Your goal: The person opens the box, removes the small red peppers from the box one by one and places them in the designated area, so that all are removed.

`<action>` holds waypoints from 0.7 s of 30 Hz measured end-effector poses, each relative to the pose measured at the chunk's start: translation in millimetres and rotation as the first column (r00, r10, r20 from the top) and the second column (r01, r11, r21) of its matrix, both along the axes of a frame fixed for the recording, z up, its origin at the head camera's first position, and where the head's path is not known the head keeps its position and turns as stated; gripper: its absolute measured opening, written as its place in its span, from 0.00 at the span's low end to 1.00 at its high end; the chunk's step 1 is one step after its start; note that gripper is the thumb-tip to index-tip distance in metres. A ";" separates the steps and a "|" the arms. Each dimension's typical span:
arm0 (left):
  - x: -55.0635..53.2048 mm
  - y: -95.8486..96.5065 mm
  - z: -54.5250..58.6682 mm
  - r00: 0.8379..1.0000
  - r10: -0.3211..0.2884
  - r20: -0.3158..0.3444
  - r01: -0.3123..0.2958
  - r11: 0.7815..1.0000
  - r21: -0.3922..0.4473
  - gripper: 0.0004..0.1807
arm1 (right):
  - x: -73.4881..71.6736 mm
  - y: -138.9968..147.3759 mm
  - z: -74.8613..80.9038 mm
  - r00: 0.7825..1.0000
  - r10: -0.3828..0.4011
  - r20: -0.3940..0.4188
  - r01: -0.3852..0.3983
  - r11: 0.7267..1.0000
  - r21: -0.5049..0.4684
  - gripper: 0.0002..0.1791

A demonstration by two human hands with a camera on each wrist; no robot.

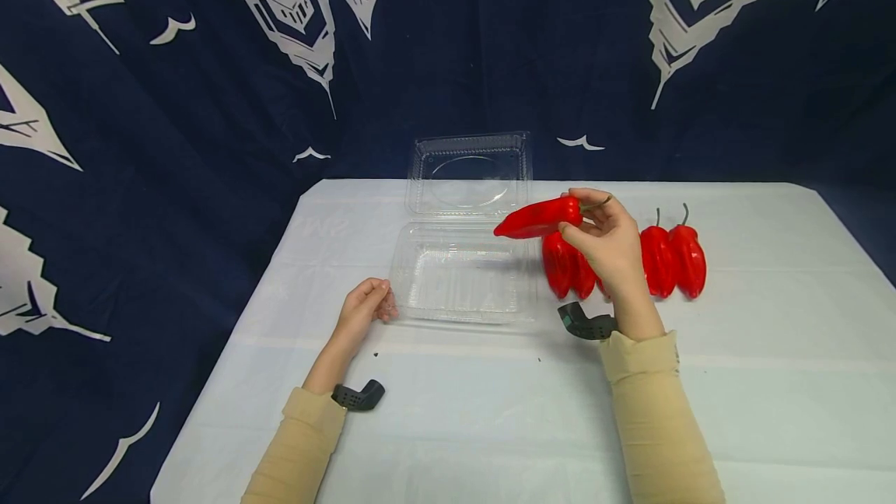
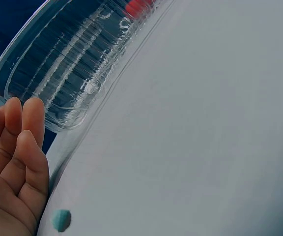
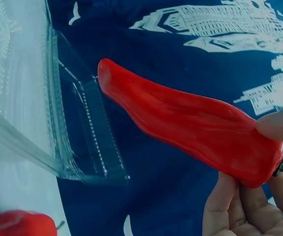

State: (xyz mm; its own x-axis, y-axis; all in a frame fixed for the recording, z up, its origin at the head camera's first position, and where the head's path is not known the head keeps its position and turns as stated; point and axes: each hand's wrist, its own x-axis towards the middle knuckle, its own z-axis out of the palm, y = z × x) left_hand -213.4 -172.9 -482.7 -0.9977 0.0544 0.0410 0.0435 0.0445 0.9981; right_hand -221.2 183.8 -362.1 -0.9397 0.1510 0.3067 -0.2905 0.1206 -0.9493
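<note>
My right hand pinches a red pepper by its stem end, thumb on one side and fingers on the other. In the right wrist view the pepper shows whole, its green stem by the fingers and its tip pointing away. It is held up beside a clear plastic container whose lid stands open at the back. At the container's near left corner, my left hand pinches the rim between thumb and fingertips. The container also shows in the left wrist view.
More red peppers lie in a row right of the container, stems toward the back, some hidden behind my right hand. A white cloth covers the table. Behind it hangs a dark blue curtain with white building prints.
</note>
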 end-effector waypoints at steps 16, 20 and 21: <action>0.8 -0.5 0.8 1.000 -0.005 -0.005 0.006 1.000 0.009 0.13 | 6.8 28.1 7.3 0.992 -0.127 -0.009 0.125 0.985 -0.116 0.25; 0.4 -0.9 0.4 1.000 -0.008 -0.005 0.008 1.000 0.006 0.13 | 8.0 34.0 8.9 0.989 -0.149 -0.001 0.147 0.978 -0.150 0.24; 0.3 -0.9 0.3 1.000 -0.009 -0.003 0.009 1.000 0.006 0.13 | 8.1 35.4 9.0 0.989 -0.146 -0.008 0.142 0.974 -0.179 0.23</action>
State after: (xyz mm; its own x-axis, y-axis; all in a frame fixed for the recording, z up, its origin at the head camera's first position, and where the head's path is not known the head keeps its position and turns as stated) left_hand -213.1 -173.8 -482.5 -0.9970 0.0634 0.0446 0.0471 0.0377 0.9982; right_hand -213.2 219.2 -353.2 -0.8979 0.3378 0.2822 -0.3024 -0.0074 -0.9532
